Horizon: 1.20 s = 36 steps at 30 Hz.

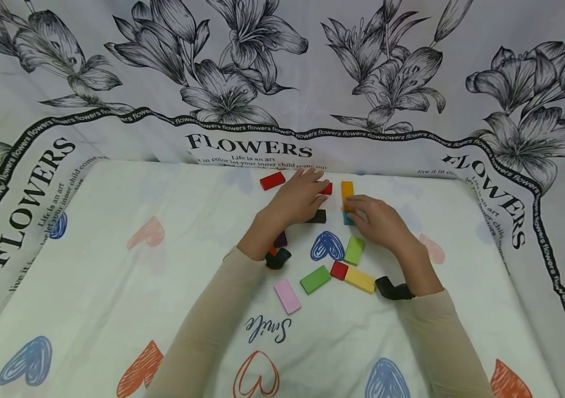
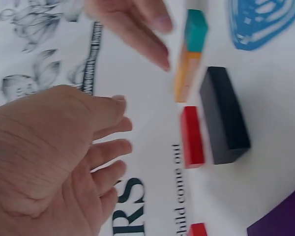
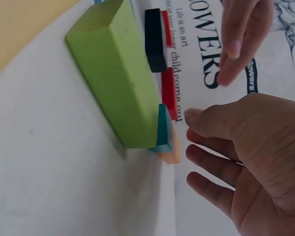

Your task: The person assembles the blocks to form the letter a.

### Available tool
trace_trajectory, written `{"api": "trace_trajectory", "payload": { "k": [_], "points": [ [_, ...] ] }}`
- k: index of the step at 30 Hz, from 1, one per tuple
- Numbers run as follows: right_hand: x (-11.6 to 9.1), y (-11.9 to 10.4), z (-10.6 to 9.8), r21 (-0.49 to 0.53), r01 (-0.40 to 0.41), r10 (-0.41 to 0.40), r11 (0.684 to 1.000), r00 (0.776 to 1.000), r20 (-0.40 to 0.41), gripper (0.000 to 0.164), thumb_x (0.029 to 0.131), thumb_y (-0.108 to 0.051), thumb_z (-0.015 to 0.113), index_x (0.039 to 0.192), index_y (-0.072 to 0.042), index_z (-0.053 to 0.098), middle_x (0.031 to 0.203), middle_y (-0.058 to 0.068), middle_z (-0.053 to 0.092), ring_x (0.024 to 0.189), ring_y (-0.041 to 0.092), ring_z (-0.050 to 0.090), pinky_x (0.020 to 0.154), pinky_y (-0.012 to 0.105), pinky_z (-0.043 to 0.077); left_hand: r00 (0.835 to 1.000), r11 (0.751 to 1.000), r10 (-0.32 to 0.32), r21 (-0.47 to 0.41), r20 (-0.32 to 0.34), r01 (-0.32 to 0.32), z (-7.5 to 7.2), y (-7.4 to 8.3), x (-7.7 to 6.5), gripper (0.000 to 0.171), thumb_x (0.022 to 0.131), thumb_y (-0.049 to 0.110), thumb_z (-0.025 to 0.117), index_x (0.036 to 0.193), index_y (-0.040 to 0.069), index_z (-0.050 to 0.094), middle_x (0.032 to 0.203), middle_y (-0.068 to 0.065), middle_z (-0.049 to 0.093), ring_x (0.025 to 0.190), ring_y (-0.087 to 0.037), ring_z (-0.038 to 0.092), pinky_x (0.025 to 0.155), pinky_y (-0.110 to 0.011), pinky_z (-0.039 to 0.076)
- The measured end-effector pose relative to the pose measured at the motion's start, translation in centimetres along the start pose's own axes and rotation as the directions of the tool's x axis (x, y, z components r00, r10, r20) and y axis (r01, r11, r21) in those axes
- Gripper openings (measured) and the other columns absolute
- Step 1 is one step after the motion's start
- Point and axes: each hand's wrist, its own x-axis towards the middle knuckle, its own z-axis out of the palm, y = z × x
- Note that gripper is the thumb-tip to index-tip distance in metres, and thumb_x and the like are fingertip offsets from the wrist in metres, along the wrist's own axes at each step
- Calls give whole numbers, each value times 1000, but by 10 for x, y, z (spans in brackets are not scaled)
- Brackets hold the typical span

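Observation:
My left hand [image 1: 298,196] hovers over the far blocks, its fingers loosely bent with nothing between them. Partly beneath it in the head view are a red block [image 1: 328,189] and a black block [image 1: 318,216]; the left wrist view shows the same red block [image 2: 192,137] alongside the black block [image 2: 225,115], apart from that hand. Beside an orange block [image 1: 346,190] and a teal block [image 1: 348,219], which stand end to end, is my right hand [image 1: 381,221]. In the right wrist view a gap separates its relaxed fingers from the teal block [image 3: 162,129].
Another red block [image 1: 272,181] lies left of my left hand. Nearer are light green [image 1: 354,250], green [image 1: 315,279], small red [image 1: 339,270], yellow [image 1: 360,279] and pink [image 1: 287,296] blocks. A dark purple block [image 1: 281,239] is partly hidden by the left wrist.

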Motion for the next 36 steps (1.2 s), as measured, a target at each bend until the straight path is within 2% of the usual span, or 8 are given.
{"api": "trace_trajectory", "payload": {
  "k": [4, 8, 11, 14, 21, 27, 36],
  "points": [
    [2, 4, 3, 4, 11, -11, 1000, 999, 36, 47, 107, -17, 62, 153, -8, 56, 165, 12, 49, 155, 38, 43, 126, 58, 37, 1000, 998, -14, -56, 0, 14, -6, 0, -8, 52, 109, 28, 58, 158, 13, 51, 163, -10, 52, 159, -28, 39, 137, -45, 17],
    [1, 8, 7, 6, 18, -18, 1000, 998, 63, 47, 107, -17, 61, 153, -8, 55, 168, 10, 46, 157, 37, 41, 127, 58, 36, 999, 997, -34, -75, 7, 35, -7, -2, -8, 52, 109, 30, 59, 158, 14, 51, 157, -9, 59, 151, -27, 51, 132, -44, 32],
    [0, 10, 9, 13, 18, -18, 1000, 998, 62, 46, 107, -17, 63, 152, -8, 57, 167, 10, 47, 157, 38, 41, 127, 58, 36, 999, 995, -38, -98, -10, 37, -7, -5, -5, 52, 109, 30, 59, 158, 14, 52, 157, -9, 58, 149, -28, 51, 128, -44, 40],
    [0, 11, 9, 25, 24, -25, 999, 997, 68, 46, 107, -18, 63, 152, -9, 57, 166, 10, 48, 156, 38, 42, 126, 58, 37, 998, 993, -52, -111, -25, 49, -7, -8, -2, 52, 108, 29, 60, 157, 14, 52, 159, -9, 56, 151, -28, 49, 128, -45, 40],
    [1, 12, 5, 20, 32, -33, 999, 997, 66, 47, 106, -19, 65, 151, -9, 58, 162, 12, 53, 154, 39, 44, 126, 58, 38, 998, 992, -56, -110, 8, 57, -6, -12, 8, 53, 108, 30, 61, 158, 13, 51, 161, -10, 53, 154, -29, 46, 130, -47, 36],
    [4, 16, 3, 35, 29, -31, 999, 998, 61, 46, 106, -19, 65, 151, -9, 58, 161, 12, 54, 155, 39, 44, 127, 59, 36, 993, 990, -100, -95, 63, 106, -2, -20, 17, 53, 108, 28, 61, 157, 12, 52, 159, -10, 56, 150, -28, 51, 125, -47, 44],
    [4, 17, 5, 55, 5, -8, 999, 998, 64, 46, 106, -19, 64, 151, -9, 58, 162, 13, 52, 155, 40, 43, 127, 59, 36, 986, 993, -106, -42, 130, 112, 9, -27, 28, 53, 106, 26, 63, 156, 14, 53, 149, -9, 61, 132, -26, 60, 116, -42, 52]
  ]
}}
